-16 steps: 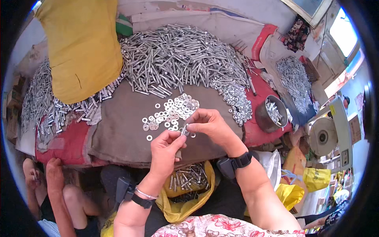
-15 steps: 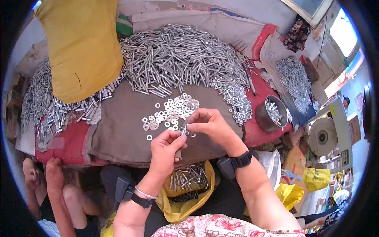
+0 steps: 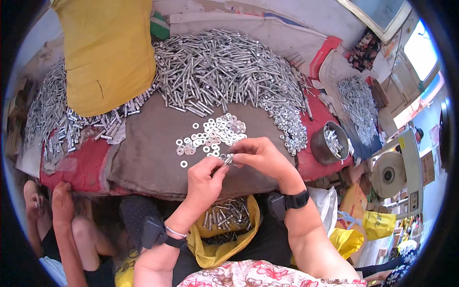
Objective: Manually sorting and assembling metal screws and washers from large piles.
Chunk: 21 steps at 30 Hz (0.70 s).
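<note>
In front of me, above the near part of the brown padded cloth (image 3: 143, 160), both hands meet. My left hand (image 3: 206, 179) is closed in a pinch around a metal bolt (image 3: 227, 159), most of it hidden by the fingers. My right hand (image 3: 260, 155) pinches at the bolt's exposed end, where a small ring-like piece shows; whether it is a washer or a nut I cannot tell. Just beyond the fingers lies a loose heap of flat washers (image 3: 217, 132). Right of the washers is a pile of nuts (image 3: 289, 126).
A large mound of bolts (image 3: 220, 67) covers the back, partly under a yellow sack (image 3: 107, 57) at left. A metal pot (image 3: 321, 146) of parts stands right. Below my hands, a yellow bag (image 3: 253, 234) holds bolts. Another person's hands (image 3: 62, 201) are at lower left.
Both hands have shifted slightly right, staying together at the bolt. The bolt now looks less upright, and less of it shows. The whole view has shifted a little.
</note>
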{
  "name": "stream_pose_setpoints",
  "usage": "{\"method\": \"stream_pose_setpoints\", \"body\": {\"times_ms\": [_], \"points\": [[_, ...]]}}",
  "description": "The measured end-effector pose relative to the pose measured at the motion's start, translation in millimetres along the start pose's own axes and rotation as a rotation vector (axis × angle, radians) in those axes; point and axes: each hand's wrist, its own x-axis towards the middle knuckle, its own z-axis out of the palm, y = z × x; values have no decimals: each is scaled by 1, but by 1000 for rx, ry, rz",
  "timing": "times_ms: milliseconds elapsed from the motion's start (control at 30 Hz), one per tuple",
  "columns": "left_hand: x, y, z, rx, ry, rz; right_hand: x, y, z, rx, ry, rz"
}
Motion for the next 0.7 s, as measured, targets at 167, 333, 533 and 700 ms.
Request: {"method": "stream_pose_setpoints", "body": {"times_ms": [167,333,533,700], "points": [[4,10,-13,-859,-192,-694,-7,-9,-2,48,24,-98],[2,18,-7,-348,-110,-491,-1,-5,4,34,51,-74],[0,22,1,151,-34,137,7,12,25,-416,444,-296],[-14,24,4,-60,15,72,10,7,42,641,-207,-64]]}}
